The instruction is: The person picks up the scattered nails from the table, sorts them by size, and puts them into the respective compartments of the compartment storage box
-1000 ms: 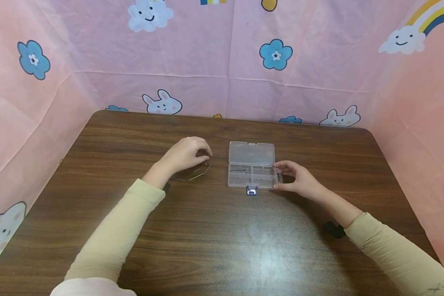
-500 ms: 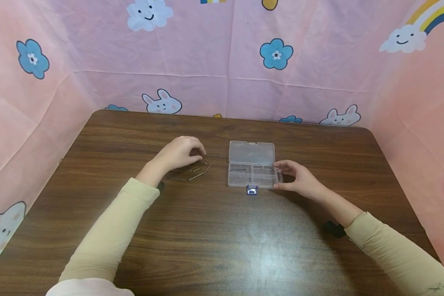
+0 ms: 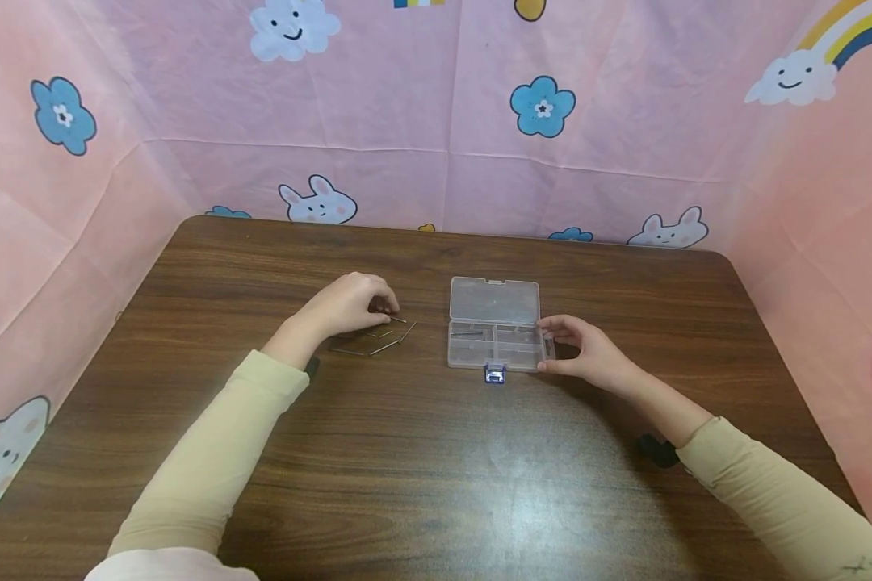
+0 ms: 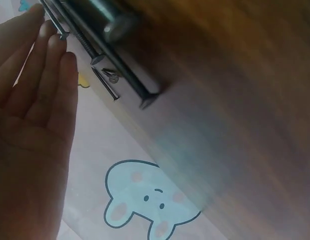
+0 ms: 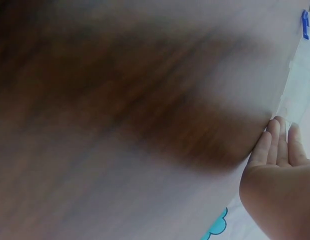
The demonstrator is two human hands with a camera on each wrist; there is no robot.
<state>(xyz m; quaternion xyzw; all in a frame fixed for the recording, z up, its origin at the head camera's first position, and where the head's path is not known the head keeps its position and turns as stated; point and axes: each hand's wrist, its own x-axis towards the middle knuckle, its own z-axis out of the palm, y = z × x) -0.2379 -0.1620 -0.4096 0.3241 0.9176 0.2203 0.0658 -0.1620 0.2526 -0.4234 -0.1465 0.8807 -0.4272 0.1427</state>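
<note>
1. The left hand (image 3: 349, 305), fingers curled, touched loose nails (image 3: 378, 339) on the table (image 3: 436, 452); whether it pinched one was unclear.
2. The right hand (image 3: 581, 351) gripped the open organizer box (image 3: 494, 327), holding perhaps one nail; most remained outside.

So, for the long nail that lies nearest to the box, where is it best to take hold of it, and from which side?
Probably at the middle of its shank, pinched from above with thumb and fingertip. The long nail lies flat on the table, slanted, apart from the box, so only its top and sides are free. The left hand is just beside it; its fingertips already touch another nail.
</note>
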